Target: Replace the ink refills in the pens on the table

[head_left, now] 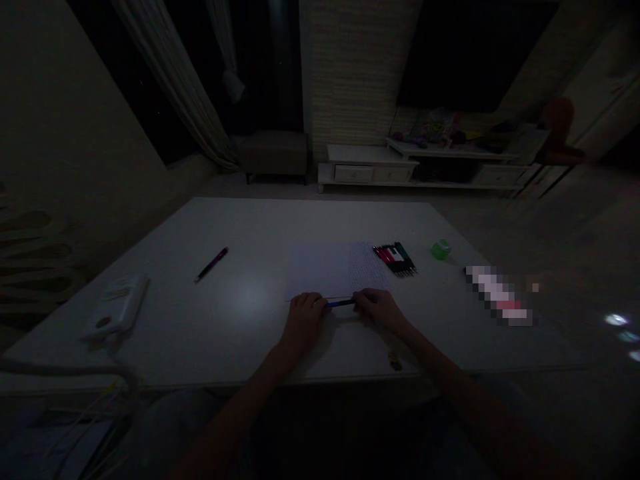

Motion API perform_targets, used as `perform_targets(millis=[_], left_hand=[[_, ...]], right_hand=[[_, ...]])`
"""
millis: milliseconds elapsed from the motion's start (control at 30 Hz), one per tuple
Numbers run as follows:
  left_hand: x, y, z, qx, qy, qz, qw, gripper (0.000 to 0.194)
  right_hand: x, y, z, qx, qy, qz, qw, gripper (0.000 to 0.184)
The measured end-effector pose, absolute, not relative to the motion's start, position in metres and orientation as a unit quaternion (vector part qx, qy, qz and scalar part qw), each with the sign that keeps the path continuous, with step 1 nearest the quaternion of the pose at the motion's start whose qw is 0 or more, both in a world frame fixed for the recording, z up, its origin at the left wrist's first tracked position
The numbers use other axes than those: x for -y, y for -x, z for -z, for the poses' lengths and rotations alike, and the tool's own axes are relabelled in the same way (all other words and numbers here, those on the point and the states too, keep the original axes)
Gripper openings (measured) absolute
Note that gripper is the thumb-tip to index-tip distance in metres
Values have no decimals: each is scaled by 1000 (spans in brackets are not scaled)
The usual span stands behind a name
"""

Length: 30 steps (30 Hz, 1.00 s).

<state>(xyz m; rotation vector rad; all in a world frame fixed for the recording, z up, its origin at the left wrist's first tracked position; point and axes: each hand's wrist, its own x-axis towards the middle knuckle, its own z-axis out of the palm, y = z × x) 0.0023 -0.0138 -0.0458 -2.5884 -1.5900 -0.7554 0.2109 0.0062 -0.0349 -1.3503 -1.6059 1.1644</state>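
Observation:
My left hand (304, 321) and my right hand (380, 311) rest on the near part of a white table (190, 333), closed on a blue pen (341, 303) lying crosswise between them. Just beyond the hands lies a sheet of pale paper (330, 270), its right part covered in dense writing or print. A pack of several pens (395, 259) with dark and pink bodies lies at the paper's far right corner. Farther left, a dark pen with a magenta section (211, 264) lies alone on the tabletop.
A green object (441, 249) stands on the table at right, beyond a pixelated blurred item (495, 295). A white device (117, 307) with a cable sits at the left edge. A small yellowish item (395, 361) lies near the front edge. A low white cabinet (370, 172) stands behind.

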Motion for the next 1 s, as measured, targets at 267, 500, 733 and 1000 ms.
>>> perform_targets(millis=[267,500,733,1000], left_hand=[[15,-1,46,504,834,223,27,17],[17,-1,46,499,838,220,35,21],[18,-1,44,483,845,222,63,30],[20,-2,42,487,845,209,71,28]], right_hand=[[-5,-209,29,637,523,-451,342,29],[-3,-208,30,637,515,-439,370,22],[-4,-208,31,646,500,-429,385,20],[-2,-206,33,640,503,-440,380,20]])
